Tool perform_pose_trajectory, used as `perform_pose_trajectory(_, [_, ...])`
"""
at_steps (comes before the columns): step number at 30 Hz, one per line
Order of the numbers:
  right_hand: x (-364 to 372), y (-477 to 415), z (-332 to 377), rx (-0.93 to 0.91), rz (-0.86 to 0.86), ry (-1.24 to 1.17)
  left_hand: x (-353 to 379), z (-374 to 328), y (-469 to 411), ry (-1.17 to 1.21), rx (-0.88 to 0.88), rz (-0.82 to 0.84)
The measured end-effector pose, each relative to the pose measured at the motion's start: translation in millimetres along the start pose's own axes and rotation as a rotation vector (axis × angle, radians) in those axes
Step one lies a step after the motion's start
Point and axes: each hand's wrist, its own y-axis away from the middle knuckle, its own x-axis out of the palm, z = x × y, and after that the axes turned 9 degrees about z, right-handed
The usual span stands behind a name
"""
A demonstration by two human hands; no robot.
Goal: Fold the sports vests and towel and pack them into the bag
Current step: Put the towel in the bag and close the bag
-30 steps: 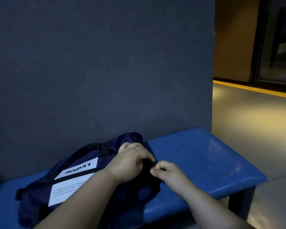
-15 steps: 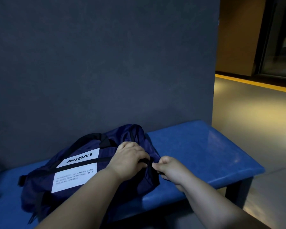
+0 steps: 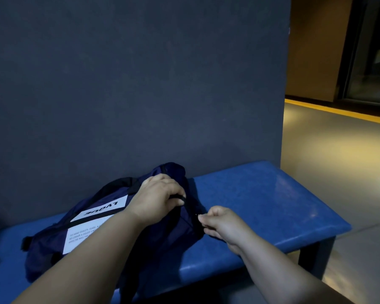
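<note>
navy fabric duffel bag with white labels (image 3: pixel 53 244) lies at lower left of the frame on a glossy blue bench (image 3: pixel 261 205). the left hand (image 3: pixel 158 198) has its fingers curled round the fabric at its right end, and the right hand (image 3: pixel 222 224) pinches a small zip pull (image 3: pixel 197 215) beside it. no vests or towel show, so this looks like the zip step; next comes a steady pull with the fabric held taut.

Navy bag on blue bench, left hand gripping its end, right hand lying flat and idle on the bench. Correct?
Not quite: the head view shows the right hand pinching a small pull at the end of the bag, not lying flat. The rest holds: bag on the blue bench, left hand gripping its end.
</note>
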Motion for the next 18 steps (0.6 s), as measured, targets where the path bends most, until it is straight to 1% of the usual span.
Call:
perform_pose_trajectory(2, [1.1, -5.0, -3.5, 0.004, -0.027, 0.039, -1.2, 5.7, 1.4, -0.004, -0.017, 0.01])
perform_pose_trajectory(5, [2.9, -10.9, -8.6, 0.017, -0.07, 0.082, 3.5, 1.5, 2.4, -0.051, -0.052, 0.071])
perform_pose_trajectory(7, [2.8, -12.5, -9.8, 0.03, -0.067, 0.077, 6.2, -8.8, 3.8, -0.095, -0.095, 0.108])
perform_pose_trajectory(12, [3.4, -7.2, -6.2, 0.015, -0.043, 0.046, 20.8, -26.0, 4.6, -0.272, -0.11, 0.191])
perform_pose_trajectory(14, [2.9, -4.8, -5.7, 0.017, -0.039, 0.051, 28.6, -27.0, 4.2, -0.215, -0.119, 0.146])
perform_pose_trajectory(18, [2.0, -1.4, -5.1, 0.018, -0.016, 0.039, 38.4, -23.4, 7.8, -0.008, -0.151, 0.068])
